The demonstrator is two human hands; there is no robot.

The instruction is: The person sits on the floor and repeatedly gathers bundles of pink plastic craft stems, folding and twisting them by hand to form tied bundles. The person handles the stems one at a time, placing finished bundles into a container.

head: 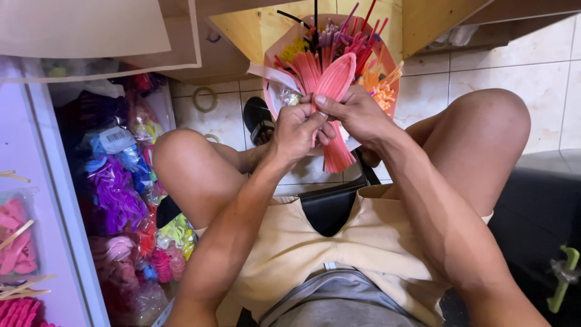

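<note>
Both forearms reach forward; my left hand (295,130) and right hand (358,113) pinch a pink petal-shaped pipe-cleaner loop (334,79). Keeping thumbs tight should hold its shape.

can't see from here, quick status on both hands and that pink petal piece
Left hand and right hand both pinching the pink pipe-cleaner petal. Bouquet cone just behind. Nothing blocking.

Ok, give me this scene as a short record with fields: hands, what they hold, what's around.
left hand: pinching the pink petal
right hand: pinching the same petal from the other side
pink petal: fuzzy pipe-cleaner shape, upright, between the knees
basket: pink, behind the hands, full of coloured stems
shelf: on the left, bags of coloured craft pieces
floor: pale tiles
</note>
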